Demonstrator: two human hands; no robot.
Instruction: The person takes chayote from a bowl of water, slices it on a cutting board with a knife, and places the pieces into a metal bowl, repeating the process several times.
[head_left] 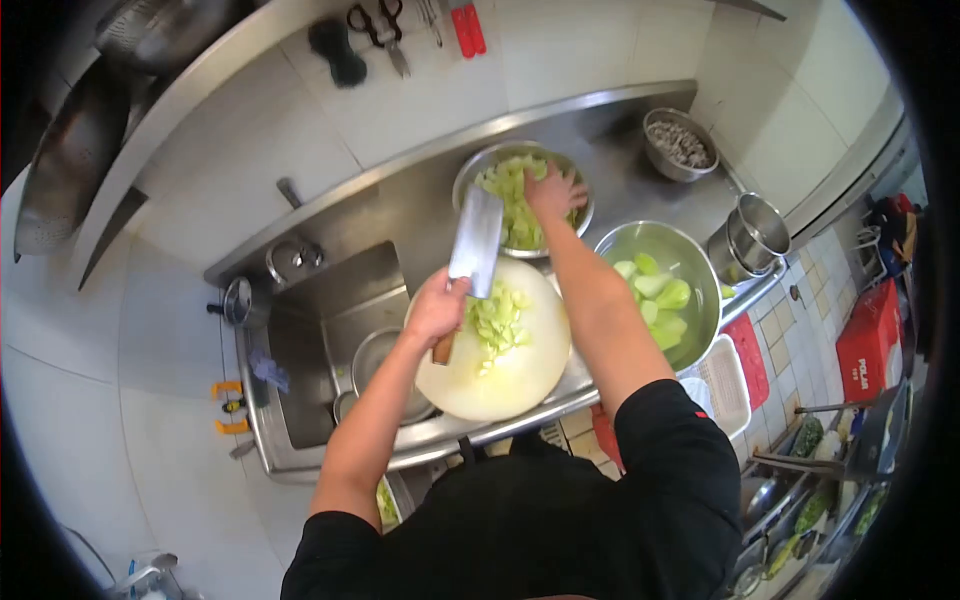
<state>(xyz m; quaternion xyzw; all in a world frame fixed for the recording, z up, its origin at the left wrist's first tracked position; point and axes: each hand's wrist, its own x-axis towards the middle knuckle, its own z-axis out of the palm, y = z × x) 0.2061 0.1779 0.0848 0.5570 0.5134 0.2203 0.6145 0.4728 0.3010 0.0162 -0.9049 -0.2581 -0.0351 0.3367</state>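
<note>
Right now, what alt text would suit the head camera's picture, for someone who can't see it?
A person's left hand holds a cleaver over a round cutting board with chopped green vegetable, while the right hand reaches into a metal bowl of cut pieces. A sink is at left.

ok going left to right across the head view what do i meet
perforated pan → crumpled purple thing → round cutting board → big bowl of water and greens → red box

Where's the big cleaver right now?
In the head camera's view, the cleaver is in the person's left hand, over the round cutting board, its blade pointing toward the metal bowl of cut greens.
</note>
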